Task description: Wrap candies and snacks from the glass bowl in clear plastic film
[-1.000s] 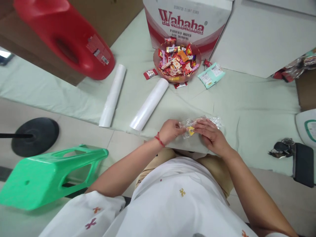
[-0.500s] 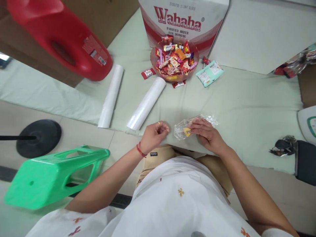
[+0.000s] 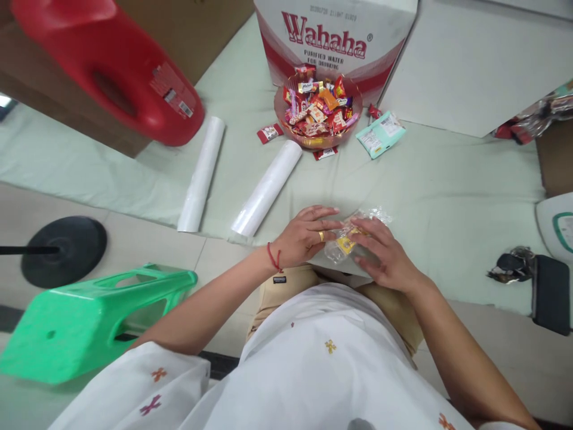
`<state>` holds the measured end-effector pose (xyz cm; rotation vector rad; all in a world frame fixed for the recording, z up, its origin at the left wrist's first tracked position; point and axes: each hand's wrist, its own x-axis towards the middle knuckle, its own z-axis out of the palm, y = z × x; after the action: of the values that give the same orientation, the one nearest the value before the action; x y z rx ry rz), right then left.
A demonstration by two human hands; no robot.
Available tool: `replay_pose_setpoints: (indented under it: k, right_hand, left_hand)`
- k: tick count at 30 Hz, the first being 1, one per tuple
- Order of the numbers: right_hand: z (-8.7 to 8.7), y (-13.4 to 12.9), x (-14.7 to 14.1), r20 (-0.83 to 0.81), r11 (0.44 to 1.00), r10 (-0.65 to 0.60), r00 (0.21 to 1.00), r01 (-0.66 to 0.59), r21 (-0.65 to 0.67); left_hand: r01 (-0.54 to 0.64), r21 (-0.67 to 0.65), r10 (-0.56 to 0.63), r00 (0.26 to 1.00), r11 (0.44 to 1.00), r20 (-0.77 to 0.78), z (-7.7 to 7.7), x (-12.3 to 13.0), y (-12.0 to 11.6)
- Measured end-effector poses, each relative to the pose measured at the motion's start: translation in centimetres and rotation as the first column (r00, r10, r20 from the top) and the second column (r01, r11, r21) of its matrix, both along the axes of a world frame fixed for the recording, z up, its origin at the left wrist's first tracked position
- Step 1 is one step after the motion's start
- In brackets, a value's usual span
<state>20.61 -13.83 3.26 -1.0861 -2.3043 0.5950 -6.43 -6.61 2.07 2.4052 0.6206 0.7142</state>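
Observation:
A crinkled clear plastic packet with a yellow label lies near the front edge of the cloth-covered table. From the left, my left hand reaches to it with fingers stretched out, their tips at its side. My right hand lies over its right part, fingers spread and touching the plastic. Both hands look open, neither gripping. What the packet holds is partly hidden by my fingers and cannot be made out.
Two white rolls lie left of my hands. Behind stands a glass bowl of wrapped sweets before a Wahaha carton, beside a mint-green packet. A red jug, green stool and black phone are further out.
My left hand has moved right to the packet and its curled fingers have stretched out. My right hand's fingers have spread, and more of the yellow label shows.

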Motion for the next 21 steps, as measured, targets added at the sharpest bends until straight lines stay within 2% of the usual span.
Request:
replay_pose_setpoints:
  k: [2,6,9,13,17,21]
  right_hand:
    - [-0.5,-1.7,-0.8,0.036,0.995,-0.072,0.997,0.069,0.078]
    - [-2.9,-5.0,-2.9,0.022,0.944,-0.232,0.972,0.220,0.246]
    - [-4.1,-6.2,-4.1,0.006,0.918,-0.317,0.948,0.305,0.252]
    - [-3.6,-5.9,-4.6,-0.136,0.928,-0.354,0.925,0.365,0.071]
    - [-2.7,-5.3,-4.5,-0.302,0.904,-0.426,0.853,0.390,-0.174]
    - [-2.3,-5.3,-4.3,-0.310,0.864,-0.491,0.814,0.410,-0.291]
  left_hand:
    - [0.003,-0.020,-0.003,1.000,1.000,-0.008,0.5,-0.1,-0.7]
    - [0.045,-0.068,-0.044,0.999,0.997,0.007,0.7,0.2,-1.7]
    - [0.098,-0.115,-0.099,0.995,0.988,-0.006,0.3,0.5,-1.9]
    - [0.111,-0.147,-0.121,0.991,0.983,-0.062,0.2,0.8,-2.0]
    - [0.151,-0.150,-0.160,0.986,0.977,-0.052,0.0,1.2,-1.9]
    - [0.143,-0.163,-0.150,0.988,0.976,-0.027,-0.2,1.7,-1.7]
